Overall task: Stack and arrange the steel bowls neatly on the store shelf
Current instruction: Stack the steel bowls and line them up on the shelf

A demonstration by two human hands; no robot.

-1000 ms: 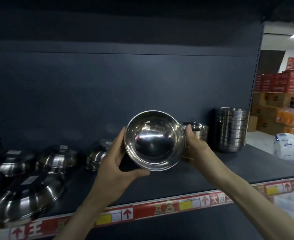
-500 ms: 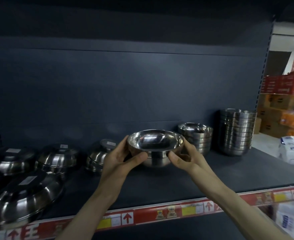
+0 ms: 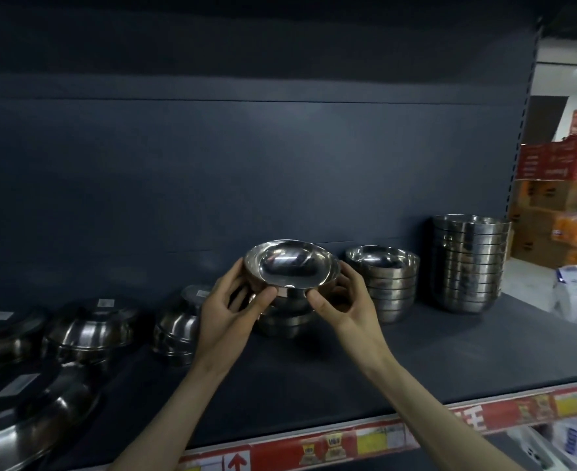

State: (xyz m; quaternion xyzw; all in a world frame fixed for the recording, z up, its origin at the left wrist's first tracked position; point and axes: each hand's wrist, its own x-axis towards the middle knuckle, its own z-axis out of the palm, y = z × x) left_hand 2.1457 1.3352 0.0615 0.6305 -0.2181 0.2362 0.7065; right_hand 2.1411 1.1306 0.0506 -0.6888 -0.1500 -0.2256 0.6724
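While left hand [image 3: 226,314], right hand [image 3: 344,309] grip bowl [image 3: 290,270] — strip [image 3: 378,441] shows arrow [image 3: 235,463].

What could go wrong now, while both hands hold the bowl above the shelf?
1. The bowl is gripped only near its rim by the left hand and right hand; smooth steel may slip and fall.
2. It seems tilted above the lower bowl; set down so, it may sit crooked.
3. The right hand is close to the short stack and may knock it.
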